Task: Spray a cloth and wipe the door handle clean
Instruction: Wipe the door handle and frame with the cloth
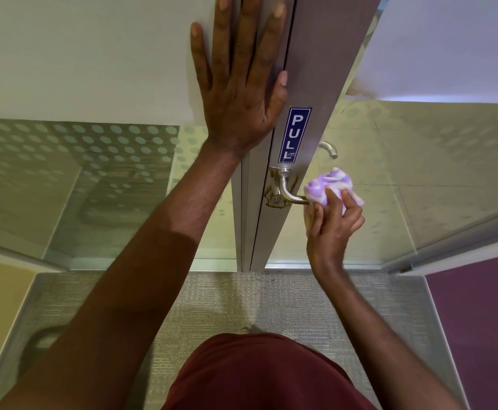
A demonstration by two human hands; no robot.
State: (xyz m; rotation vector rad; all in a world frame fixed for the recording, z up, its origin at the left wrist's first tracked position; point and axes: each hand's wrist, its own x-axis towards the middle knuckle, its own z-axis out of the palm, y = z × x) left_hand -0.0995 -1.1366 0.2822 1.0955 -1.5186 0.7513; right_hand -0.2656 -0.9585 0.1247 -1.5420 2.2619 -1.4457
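Door frame (307, 69) — being braced by the left hand (239, 93), fingers spread flat. Door handle (290, 192) — lever's long axis pointing right, below the PULL sticker (294, 134). Cloth (329, 184) — being gripped, bunched, by the right hand (335, 226) against the lever's tip.

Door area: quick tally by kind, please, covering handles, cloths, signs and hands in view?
Door handles: 2, near handle, far handle behind the glass
Cloths: 1, purple-and-white cloth
Signs: 1, PULL sign
Hands: 2, left hand, right hand
Total: 6
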